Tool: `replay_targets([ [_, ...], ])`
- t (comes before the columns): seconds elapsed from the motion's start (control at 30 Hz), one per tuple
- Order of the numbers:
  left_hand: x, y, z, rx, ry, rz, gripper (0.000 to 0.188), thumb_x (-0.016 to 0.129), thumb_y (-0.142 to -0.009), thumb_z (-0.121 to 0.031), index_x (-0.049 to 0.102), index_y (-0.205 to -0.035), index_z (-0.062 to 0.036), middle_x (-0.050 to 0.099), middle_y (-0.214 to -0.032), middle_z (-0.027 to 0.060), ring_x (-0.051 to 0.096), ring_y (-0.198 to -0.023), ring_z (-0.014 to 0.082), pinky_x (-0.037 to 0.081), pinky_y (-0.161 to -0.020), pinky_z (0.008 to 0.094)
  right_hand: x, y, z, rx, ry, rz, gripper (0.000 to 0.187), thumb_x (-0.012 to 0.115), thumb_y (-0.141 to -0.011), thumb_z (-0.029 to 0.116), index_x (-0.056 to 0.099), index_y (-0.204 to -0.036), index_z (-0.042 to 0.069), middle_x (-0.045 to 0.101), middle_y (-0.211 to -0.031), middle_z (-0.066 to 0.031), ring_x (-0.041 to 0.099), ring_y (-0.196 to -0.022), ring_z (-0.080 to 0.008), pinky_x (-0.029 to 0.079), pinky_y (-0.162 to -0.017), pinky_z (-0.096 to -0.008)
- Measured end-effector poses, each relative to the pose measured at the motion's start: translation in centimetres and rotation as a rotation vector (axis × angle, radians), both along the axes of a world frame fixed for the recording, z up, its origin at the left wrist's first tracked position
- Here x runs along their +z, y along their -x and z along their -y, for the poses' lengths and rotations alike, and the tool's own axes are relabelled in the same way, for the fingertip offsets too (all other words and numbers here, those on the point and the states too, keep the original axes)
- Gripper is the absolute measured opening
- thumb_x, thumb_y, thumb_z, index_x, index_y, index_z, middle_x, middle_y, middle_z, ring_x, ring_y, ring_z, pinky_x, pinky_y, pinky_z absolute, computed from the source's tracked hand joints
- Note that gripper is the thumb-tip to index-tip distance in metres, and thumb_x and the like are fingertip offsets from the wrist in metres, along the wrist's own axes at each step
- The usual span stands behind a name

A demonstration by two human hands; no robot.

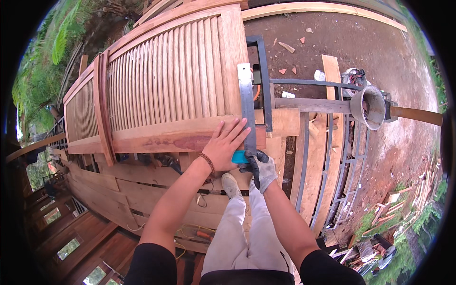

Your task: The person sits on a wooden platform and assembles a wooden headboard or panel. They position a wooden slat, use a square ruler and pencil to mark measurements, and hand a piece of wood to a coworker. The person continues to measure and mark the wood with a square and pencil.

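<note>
A try square with a long steel blade (246,92) and a teal handle (239,157) lies across the end of a louvred wooden door (166,137). The handle sits against the door's near edge. My bare left hand (225,142) rests flat on the near rail, fingers spread, with the fingertips reaching the blade. Beside the handle, my right hand (261,170), in a grey glove with black fingertips, has its fingers curled round the near end of the square. Its palm side is hidden.
A dark metal frame (266,85) supports the door's end. Farther right, a grey bucket (368,108) stands by a wooden plank (415,115). A loose reddish strip (102,109) crosses the door. Boards (185,190) and a yellow cable (190,230) lie near my feet.
</note>
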State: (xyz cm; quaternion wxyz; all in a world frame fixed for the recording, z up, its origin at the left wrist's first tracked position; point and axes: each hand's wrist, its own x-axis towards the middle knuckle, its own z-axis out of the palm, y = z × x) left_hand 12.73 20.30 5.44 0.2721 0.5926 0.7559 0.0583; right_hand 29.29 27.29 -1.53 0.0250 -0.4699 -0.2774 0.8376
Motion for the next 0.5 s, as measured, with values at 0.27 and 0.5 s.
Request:
replay_targets([
  [0.27,-0.4,0.08,0.29,0.003,-0.036,0.019,0.106,0.079,-0.06,-0.031,0.027,-0.15,-0.0119,0.018,-0.159,0.0123,0.018,-0.147,0.0288,0.011,-0.119,0.0523,-0.02,0.1,-0.17,0.027,0.028,-0.008,0.023,0.069,-0.091,0.019,0.066,-0.101,-0.001,0.069,-0.078,-0.0105,0.067,-0.061,-0.0185,0.058,-0.056,-0.0321],
  [0.5,-0.43,0.32,0.41,-0.012,-0.047,0.033,0.104,0.079,-0.063,-0.034,0.027,-0.15,-0.0099,0.019,-0.159,0.0136,0.021,-0.146,0.0294,0.01,-0.119,0.0533,0.48,0.25,-0.25,0.021,0.037,-0.02,0.022,0.069,-0.09,0.019,0.066,-0.1,-0.001,0.069,-0.079,-0.0112,0.067,-0.063,-0.0194,0.058,-0.056,-0.0327],
])
